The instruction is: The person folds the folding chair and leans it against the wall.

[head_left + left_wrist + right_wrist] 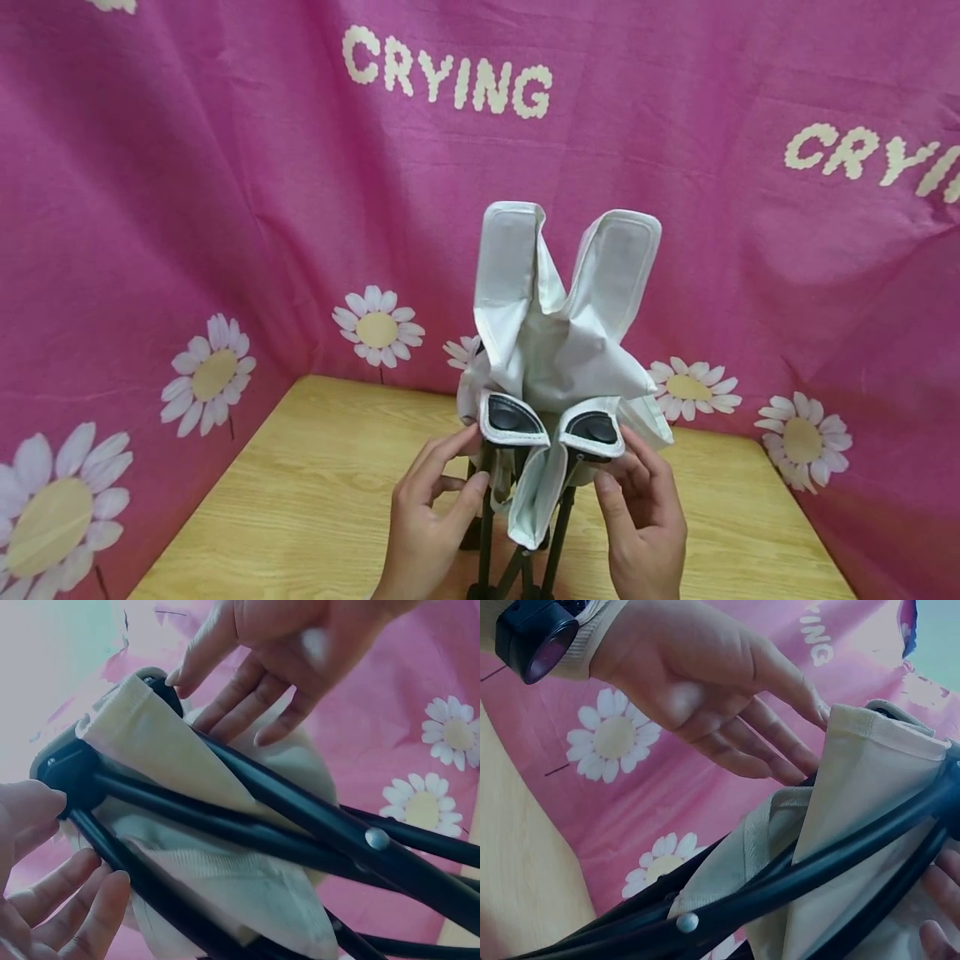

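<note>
And here we are, centre of the desk [322, 500], with the white fabric cover [551, 358] spread over a black frame [486, 517], its legs bunched close and running downward; whether the feet rest on the wood, I cannot tell. Two stiff flaps [508, 250] stand up at the back like ears, and at the front sit two corner pockets [512, 417], each with a dark inset, the cloth between them dropping in a pointed fold [534, 508].

Now the hands, well apart, one each side! The left hand [431, 517] has its forefinger against the left pocket, thumb beside the leg below, the other fingers loosely bent. Across the way, the right hand [648, 533] mirrors it, fingertips at the right pocket, fingers relaxed and no firm grip from either. The left wrist view shows a silvery rivet [377, 839] where tubes cross, and behind it all hangs a pink backdrop [675, 125] with daisies [377, 330] and pale lettering [447, 73]
</note>
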`<state>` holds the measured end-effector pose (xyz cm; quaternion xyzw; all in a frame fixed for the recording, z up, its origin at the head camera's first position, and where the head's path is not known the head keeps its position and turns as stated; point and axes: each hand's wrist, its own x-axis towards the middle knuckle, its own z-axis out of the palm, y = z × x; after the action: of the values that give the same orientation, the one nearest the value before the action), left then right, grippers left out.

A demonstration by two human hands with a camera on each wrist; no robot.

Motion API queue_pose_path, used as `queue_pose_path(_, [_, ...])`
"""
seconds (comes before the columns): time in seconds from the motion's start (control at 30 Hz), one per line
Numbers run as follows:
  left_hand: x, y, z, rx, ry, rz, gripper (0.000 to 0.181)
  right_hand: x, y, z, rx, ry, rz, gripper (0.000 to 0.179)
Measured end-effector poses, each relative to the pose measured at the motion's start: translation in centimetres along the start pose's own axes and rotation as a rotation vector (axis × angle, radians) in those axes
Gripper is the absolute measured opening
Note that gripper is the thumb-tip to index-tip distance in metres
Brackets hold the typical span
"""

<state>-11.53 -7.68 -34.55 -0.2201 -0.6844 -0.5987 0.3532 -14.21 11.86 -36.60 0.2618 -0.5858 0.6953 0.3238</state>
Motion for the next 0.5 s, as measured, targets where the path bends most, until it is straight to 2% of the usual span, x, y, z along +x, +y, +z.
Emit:
queue_pose_path(0.07, [-0.3,-0.3,-0.1,0.017,-0.003,-0.011,0.040,-0.2,0.2,-0.2,0.006,-0.017,-0.011,0.051])
queue_pose_path(0.17, [-0.7,-0.7,-0.2,0.045,-0.014,-0.037,0.035,-0.7,0.3,-0.3,-0.041,-0.019,0.019,0.050])
queue_pose_path(0.27, [-1.1,-1.0,-0.3,0.064,-0.031,-0.063,0.031,-1.3,0.4,-0.4,-0.137,-0.014,0.115,0.046])
queue_pose_path(0.33, [-1.4,-1.4,-0.3,0.070,-0.043,-0.058,0.031,-1.6,0.5,-0.6,-0.209,-0.018,0.195,0.044])
queue_pose_path(0.4, [-1.9,-2.3,-0.4,0.078,-0.050,-0.048,0.031,-2.0,0.7,-0.8,-0.284,-0.027,0.280,0.043])
queue_pose_path(0.5, [-2.9,-4.1,-0.4,0.090,-0.064,-0.053,0.029,-2.7,1.2,-1.2,-0.351,-0.064,0.336,0.042])
